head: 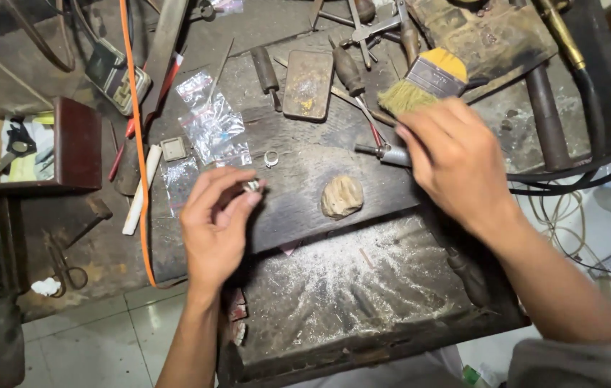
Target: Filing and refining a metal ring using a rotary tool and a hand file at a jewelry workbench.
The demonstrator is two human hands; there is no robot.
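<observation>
My left hand (215, 219) pinches a small silver ring (252, 186) between thumb and fingertips over the dark wooden bench (298, 208). My right hand (456, 162) grips a slim metal rotary handpiece (383, 153), its tip pointing left. Another silver ring (271, 158) lies on the bench between the two hands. A beige lump of putty-like material (341, 196) rests just below the handpiece.
A yellow-handled brush (424, 80), files and hand tools (352, 68) and a worn flat tin (308, 84) lie at the back. Clear plastic bags (212, 122) sit left of the rings. A wooden box (39, 147) stands at left. A dusty tray (348, 287) lies below. Black cables (578, 179) run right.
</observation>
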